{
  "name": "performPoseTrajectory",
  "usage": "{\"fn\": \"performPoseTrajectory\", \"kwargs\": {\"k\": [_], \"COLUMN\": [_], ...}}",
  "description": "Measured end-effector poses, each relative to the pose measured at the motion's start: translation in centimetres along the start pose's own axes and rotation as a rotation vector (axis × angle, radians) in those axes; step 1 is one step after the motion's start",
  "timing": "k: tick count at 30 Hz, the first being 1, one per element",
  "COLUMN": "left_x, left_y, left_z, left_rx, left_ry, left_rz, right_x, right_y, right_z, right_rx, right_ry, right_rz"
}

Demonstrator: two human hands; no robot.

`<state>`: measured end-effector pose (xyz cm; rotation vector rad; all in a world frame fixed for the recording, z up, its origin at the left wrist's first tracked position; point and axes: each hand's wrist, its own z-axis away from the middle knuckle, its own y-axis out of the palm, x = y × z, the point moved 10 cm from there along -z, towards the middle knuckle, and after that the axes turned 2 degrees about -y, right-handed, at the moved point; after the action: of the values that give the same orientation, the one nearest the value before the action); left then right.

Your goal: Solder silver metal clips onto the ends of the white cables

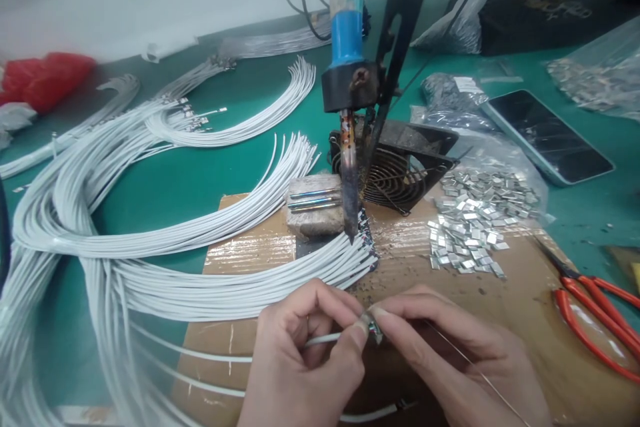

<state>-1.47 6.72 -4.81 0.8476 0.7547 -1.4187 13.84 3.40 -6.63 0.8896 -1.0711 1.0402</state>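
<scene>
My left hand point(313, 353) pinches the end of a white cable point(323, 340) at the lower centre. Against its fingertips, a small green and silver piece point(373, 328) sits at the cable's end. My right hand point(450, 353) closes its thumb and forefinger on that piece from the other side. A thin wire point(480, 373) runs across the right palm and down to the right; its upper end is hidden by the fingers. Above the hands, a blue-handled soldering iron point(346, 13) points down, its tip over a fanned bundle of white cables point(240, 287).
Small metal pieces point(467, 233) lie heaped on the cardboard point(400, 240), near a black fan point(400, 167). Orange-handled scissors point(595, 307) and a phone point(550, 137) lie at right. A grey block point(315, 217) stands behind the bundle. More cables point(75, 193) cover the left.
</scene>
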Motion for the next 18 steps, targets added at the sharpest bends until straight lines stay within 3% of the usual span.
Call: {"fn": "performPoseTrajectory", "kwargs": {"k": [4,10,18], "left_x": [-0.09,-0.10,-0.20], "left_y": [-0.07,-0.03,-0.14], "left_z": [-0.02,0.01,-0.17], "left_rx": [-0.019,-0.014,-0.027], "left_ry": [0.000,0.002,0.036], "left_rz": [0.004,-0.021,-0.070], "right_x": [-0.33,0.65,0.27], "right_y": [-0.07,-0.62,-0.22], "right_z": [0.04,0.09,-0.18], "right_rx": [0.003,-0.035,-0.039], "right_ry": [0.011,-0.098,0.000], "right_rz": [-0.019,0.076,0.024]}}
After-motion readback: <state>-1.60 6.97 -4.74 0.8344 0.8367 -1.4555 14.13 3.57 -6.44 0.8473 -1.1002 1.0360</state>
